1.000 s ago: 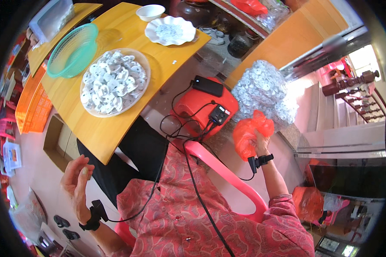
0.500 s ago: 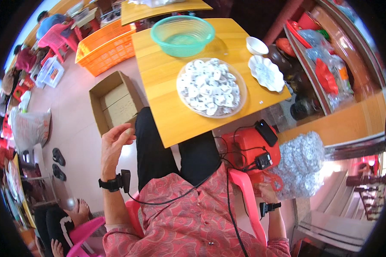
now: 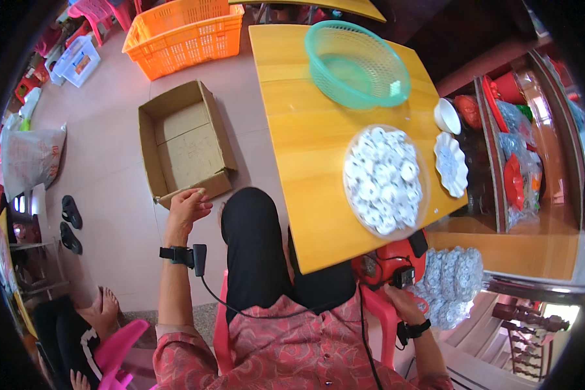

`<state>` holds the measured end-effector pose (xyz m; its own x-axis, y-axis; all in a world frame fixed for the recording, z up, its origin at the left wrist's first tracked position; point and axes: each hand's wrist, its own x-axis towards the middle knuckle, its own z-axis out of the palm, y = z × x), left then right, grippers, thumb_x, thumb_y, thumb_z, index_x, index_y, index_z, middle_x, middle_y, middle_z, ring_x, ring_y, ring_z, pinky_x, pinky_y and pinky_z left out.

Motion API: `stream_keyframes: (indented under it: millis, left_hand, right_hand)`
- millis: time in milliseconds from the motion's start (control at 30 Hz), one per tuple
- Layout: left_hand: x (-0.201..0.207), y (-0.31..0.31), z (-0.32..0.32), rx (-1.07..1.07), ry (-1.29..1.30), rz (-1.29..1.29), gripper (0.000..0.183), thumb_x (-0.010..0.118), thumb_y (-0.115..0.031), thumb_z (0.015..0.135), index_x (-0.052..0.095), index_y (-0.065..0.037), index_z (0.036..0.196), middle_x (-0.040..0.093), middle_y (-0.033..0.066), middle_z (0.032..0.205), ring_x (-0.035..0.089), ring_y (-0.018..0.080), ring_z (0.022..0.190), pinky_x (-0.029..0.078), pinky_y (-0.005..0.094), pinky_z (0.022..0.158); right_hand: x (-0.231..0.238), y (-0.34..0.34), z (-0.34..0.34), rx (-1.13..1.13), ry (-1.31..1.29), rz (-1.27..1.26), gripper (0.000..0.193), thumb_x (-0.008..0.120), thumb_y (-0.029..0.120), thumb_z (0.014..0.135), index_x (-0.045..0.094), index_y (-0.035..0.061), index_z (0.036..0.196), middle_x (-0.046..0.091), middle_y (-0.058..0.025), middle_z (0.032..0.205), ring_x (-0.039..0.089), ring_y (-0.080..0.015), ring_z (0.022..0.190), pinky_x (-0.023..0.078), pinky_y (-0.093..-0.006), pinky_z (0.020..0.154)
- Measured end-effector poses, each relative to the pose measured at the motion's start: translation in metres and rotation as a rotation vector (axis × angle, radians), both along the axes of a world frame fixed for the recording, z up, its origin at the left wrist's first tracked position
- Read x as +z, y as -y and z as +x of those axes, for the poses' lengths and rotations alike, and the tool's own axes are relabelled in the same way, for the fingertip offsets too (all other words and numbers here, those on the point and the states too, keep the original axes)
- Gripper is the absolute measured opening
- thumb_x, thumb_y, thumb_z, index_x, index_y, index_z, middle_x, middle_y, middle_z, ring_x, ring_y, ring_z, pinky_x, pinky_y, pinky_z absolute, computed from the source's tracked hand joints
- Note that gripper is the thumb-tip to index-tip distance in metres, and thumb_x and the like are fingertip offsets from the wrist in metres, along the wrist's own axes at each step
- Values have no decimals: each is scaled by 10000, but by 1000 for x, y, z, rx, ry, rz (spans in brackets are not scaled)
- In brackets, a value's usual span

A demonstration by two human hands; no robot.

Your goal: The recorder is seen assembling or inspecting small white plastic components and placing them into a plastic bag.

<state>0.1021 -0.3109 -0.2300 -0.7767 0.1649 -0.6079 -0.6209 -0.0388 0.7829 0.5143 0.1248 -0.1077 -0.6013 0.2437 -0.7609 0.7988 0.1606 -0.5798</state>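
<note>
My left hand (image 3: 190,205) is over the near edge of a cardboard box (image 3: 187,156) on the floor. Its fingers are curled together, and whatever may be in them is hidden; I cannot tell whether they touch the box. A black band with a small device sits on that wrist. Low at my right side, my right hand (image 3: 402,303) is beside the pink chair's armrest (image 3: 378,318) and a red container (image 3: 387,260). Its fingers are mostly hidden. On the yellow table (image 3: 305,195) stands a clear round tray heaped with small white ring-shaped parts (image 3: 383,182).
A green plastic basket (image 3: 361,91), a white bowl (image 3: 447,117) and a scalloped white dish (image 3: 450,164) share the table. An orange crate (image 3: 185,45) stands beyond the box. Bagged clear parts (image 3: 452,286) lie at the right. Another person's legs (image 3: 65,338) are at lower left, near black sandals (image 3: 71,224).
The view has turned, so the table and tray sit further right. My left hand now overlaps the box's near edge, its fingers curled. My right hand stays low by the armrest.
</note>
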Motion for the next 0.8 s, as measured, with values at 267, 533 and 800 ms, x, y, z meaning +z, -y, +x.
stream_keyframes:
  millis: [267,533,800]
  left_hand:
    - [-59,-34,-92,-65,161,30,198,661,-214,906,644,-31,980,662,64,824,669,176,699,583,320,621]
    - [11,-31,-169,-150,130,-16,247,625,-175,920,617,11,1082,650,87,880,681,210,700,588,336,641]
    - [98,-33,-237,-76,-236,165,254,622,-161,928,608,55,1060,643,84,887,651,161,709,571,291,670]
  right_hand:
    - [-7,31,-58,-150,361,-340,508,721,45,776,555,-27,1251,647,-79,1095,622,-195,1006,542,-324,827]
    - [-5,109,-105,-192,119,-478,503,688,5,766,556,-43,1249,651,-115,1161,635,-225,1036,540,-329,854]
    - [-40,122,-62,-18,209,-122,375,643,50,837,574,-47,1192,654,-127,1104,602,-248,1121,494,-363,934]
